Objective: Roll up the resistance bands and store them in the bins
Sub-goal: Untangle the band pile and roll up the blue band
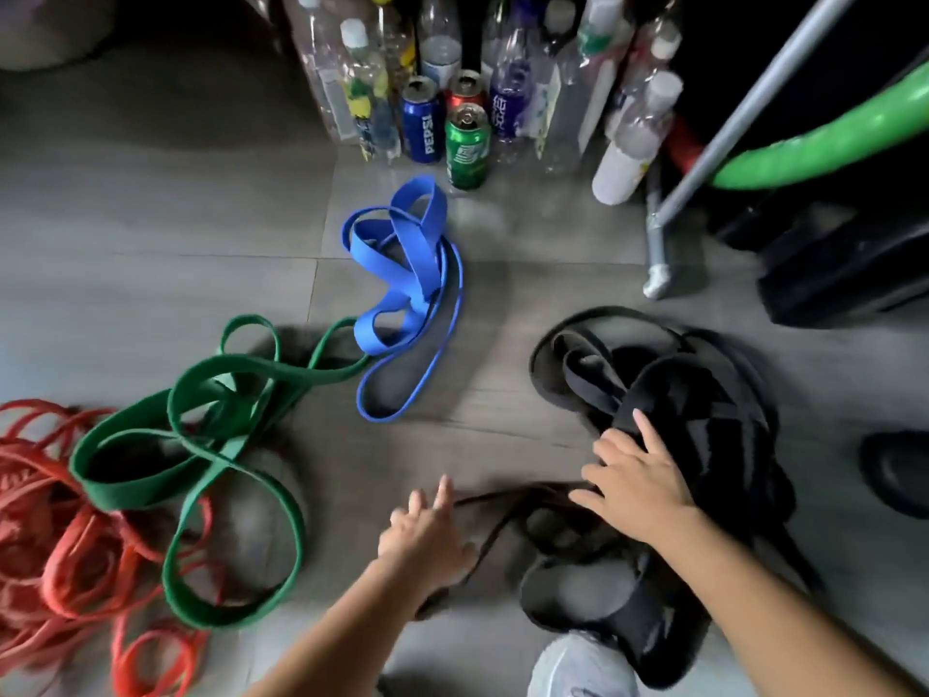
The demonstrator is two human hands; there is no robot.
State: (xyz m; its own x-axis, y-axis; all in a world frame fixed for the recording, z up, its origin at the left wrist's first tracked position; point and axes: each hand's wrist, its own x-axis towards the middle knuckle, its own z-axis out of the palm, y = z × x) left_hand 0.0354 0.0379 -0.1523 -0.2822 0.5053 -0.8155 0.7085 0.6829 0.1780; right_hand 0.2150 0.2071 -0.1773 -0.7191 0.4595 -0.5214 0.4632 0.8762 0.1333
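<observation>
Loose resistance bands lie tangled on the grey floor. A pile of wide black bands [693, 415] is at the right, and my right hand [636, 477] rests on it with fingers spread. My left hand [425, 533] hovers with fingers extended over a thin black band strand [495, 525] that runs under it; whether it touches is unclear. A blue band [402, 274] lies in the middle, a green band [201, 435] left of centre, and thin red bands [60, 535] at the far left. No bin is in view.
Plastic bottles [548, 78] and drink cans [467, 145] stand along the back. A grey metal pole [724, 153], a green hoop [824, 138] and a black case [844, 264] are at the right. A dark slipper [900, 470] lies at the right edge. My shoe [583, 666] is at the bottom.
</observation>
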